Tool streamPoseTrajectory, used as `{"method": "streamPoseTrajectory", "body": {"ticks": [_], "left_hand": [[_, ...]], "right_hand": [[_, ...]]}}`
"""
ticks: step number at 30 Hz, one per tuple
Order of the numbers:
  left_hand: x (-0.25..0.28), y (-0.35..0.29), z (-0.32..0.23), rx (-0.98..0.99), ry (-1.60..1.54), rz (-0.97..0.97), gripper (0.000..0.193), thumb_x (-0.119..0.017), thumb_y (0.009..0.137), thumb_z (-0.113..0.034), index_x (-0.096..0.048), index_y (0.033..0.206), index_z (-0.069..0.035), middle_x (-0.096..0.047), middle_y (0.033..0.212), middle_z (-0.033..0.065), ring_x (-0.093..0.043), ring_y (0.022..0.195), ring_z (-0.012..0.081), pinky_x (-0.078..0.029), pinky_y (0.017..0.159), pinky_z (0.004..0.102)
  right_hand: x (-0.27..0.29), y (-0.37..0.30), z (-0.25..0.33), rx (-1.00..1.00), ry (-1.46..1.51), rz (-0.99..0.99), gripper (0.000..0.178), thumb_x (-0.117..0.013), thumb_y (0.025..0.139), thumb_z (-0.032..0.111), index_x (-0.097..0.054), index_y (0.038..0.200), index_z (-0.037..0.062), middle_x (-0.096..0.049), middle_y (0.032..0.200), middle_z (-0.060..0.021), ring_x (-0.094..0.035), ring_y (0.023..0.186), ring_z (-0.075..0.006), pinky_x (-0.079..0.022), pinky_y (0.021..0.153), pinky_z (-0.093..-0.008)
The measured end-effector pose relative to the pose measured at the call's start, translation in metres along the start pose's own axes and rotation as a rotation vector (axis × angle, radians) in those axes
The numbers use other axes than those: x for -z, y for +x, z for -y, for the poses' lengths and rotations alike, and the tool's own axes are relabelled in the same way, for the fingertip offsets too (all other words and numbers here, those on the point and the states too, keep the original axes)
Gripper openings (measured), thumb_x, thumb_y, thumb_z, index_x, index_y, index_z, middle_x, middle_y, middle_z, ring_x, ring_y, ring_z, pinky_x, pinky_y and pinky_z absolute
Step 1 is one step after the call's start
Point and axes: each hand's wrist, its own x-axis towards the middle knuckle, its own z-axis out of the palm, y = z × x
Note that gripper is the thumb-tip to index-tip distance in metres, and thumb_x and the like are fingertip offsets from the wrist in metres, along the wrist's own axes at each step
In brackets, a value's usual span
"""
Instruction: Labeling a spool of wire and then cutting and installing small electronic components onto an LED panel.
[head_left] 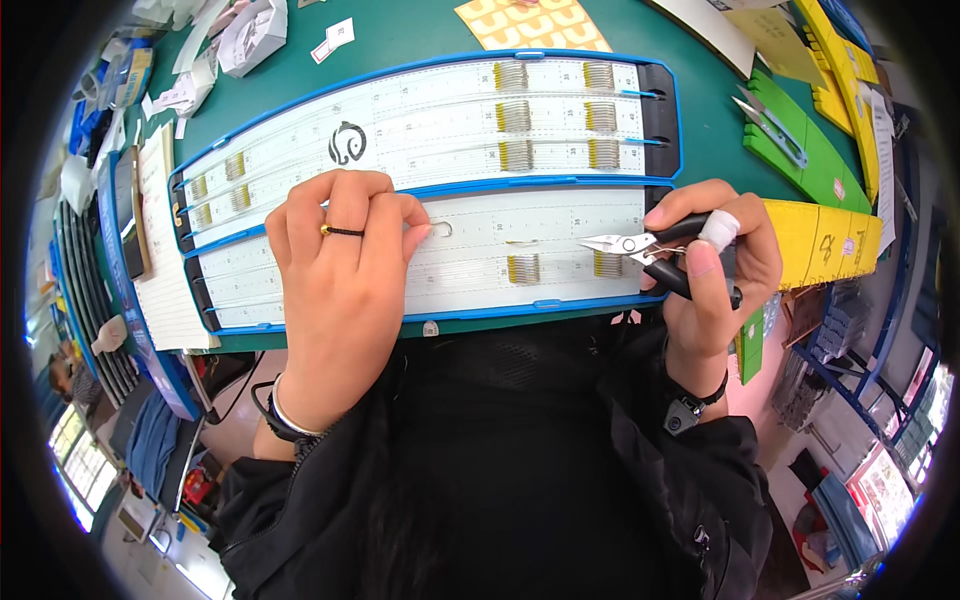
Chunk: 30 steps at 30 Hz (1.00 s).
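Note:
A fishing hook (441, 228) sticks out from the pinched fingertips of my left hand (345, 235), just above the near half of an opened rig box (470, 307). My right hand (725, 265) is wrapped round the black handles of small pointed pliers (622, 244). The pliers' jaws point left, over the right part of the near half, and nothing shows between them. Rows of yellowish hooks (522, 269) are set in the near half, and more hooks (513, 117) stand in the far half. Any line tied to the held hook is too thin to make out.
A green mat (420, 25) covers the table. Yellow patterned card (540, 25) lies beyond the box. Thread snips (780, 135) rest on a green ruler-like strip (825, 170) at right, near a yellow one (820, 245). A notebook (170, 260) and paper scraps (335, 38) are at left.

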Motion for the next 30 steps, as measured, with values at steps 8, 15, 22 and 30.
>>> {"method": "streamPoseTrajectory", "body": {"ticks": [8, 15, 22, 30], "left_hand": [[-0.004, 0.017, -0.012, -0.236, -0.364, -0.141, 0.024, -0.077, 0.078, 0.001, -0.065, 0.097, -0.008, -0.067, 0.088, -0.0004, -0.061, 0.088, 0.0242, -0.041, 0.087, 0.0389], [-0.016, 0.029, -0.028, -0.234, -0.41, -0.193, 0.03, -0.08, 0.07, 0.0, -0.069, 0.097, -0.007, -0.069, 0.085, -0.002, -0.063, 0.076, 0.0173, -0.041, 0.074, 0.0336], [-0.015, 0.034, -0.032, -0.242, -0.494, -0.14, 0.026, -0.079, 0.076, 0.005, -0.06, 0.09, -0.009, -0.076, 0.087, 0.0, -0.062, 0.082, 0.0178, -0.041, 0.077, 0.0303], [-0.021, 0.034, -0.033, -0.282, -0.593, -0.162, 0.031, -0.08, 0.074, 0.003, -0.061, 0.095, -0.009, -0.076, 0.092, 0.0011, -0.061, 0.082, 0.019, -0.042, 0.08, 0.0309]], "right_hand": [[0.016, 0.004, 0.001, -0.098, 0.111, 0.026, 0.023, -0.068, 0.08, 0.0, -0.046, 0.086, 0.0059, -0.068, 0.095, -0.0188, -0.06, 0.077, -0.0098, -0.049, 0.072, -0.0205], [0.027, 0.01, -0.004, -0.102, 0.104, 0.047, 0.043, -0.078, 0.073, -0.007, -0.041, 0.09, 0.0078, -0.067, 0.1, -0.0183, -0.061, 0.081, -0.0083, -0.05, 0.074, -0.019], [0.023, 0.015, 0.003, -0.105, 0.069, 0.07, 0.039, -0.08, 0.072, -0.008, -0.046, 0.087, 0.0039, -0.069, 0.101, -0.0226, -0.065, 0.082, -0.0101, -0.054, 0.072, -0.0209], [0.023, 0.015, 0.003, -0.075, 0.034, 0.096, 0.032, -0.077, 0.074, -0.009, -0.049, 0.084, 0.0031, -0.07, 0.097, -0.0213, -0.065, 0.082, -0.0112, -0.052, 0.072, -0.0215]]}}
